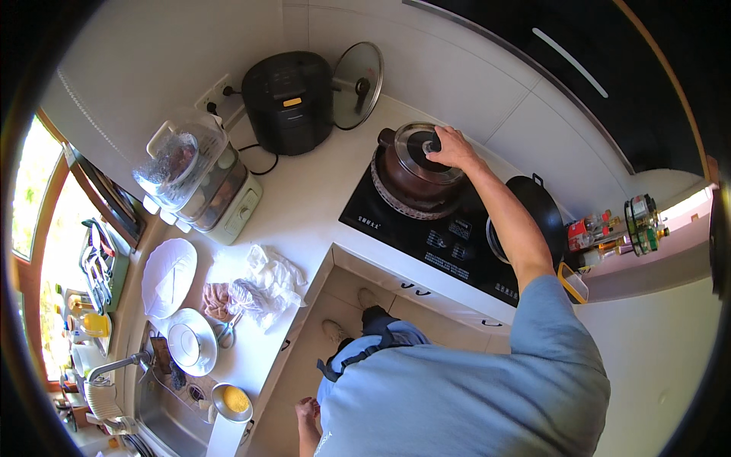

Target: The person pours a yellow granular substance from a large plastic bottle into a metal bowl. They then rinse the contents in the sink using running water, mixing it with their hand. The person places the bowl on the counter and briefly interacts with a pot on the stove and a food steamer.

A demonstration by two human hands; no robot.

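My right hand (453,148) is closed around the knob of a glass-and-metal lid (412,149), which lies on a brown pot (420,185). The pot stands on the left side of a black built-in cooktop (417,243). Down beside my body hangs my left hand (308,408), near the counter's edge; its fingers are curled, and whether it holds anything cannot be told. A metal bowl of yellow grains (235,399) sits on the counter close to it.
A black wok (531,220) occupies the cooktop's right side, with bottles beyond. Left of the pot are a black rice cooker (290,103), an upright glass lid (358,85) and a food steamer (211,194). Plastic bags (265,285), scissors (228,332) and stacked white dishes (191,343) lie near the sink (171,420).
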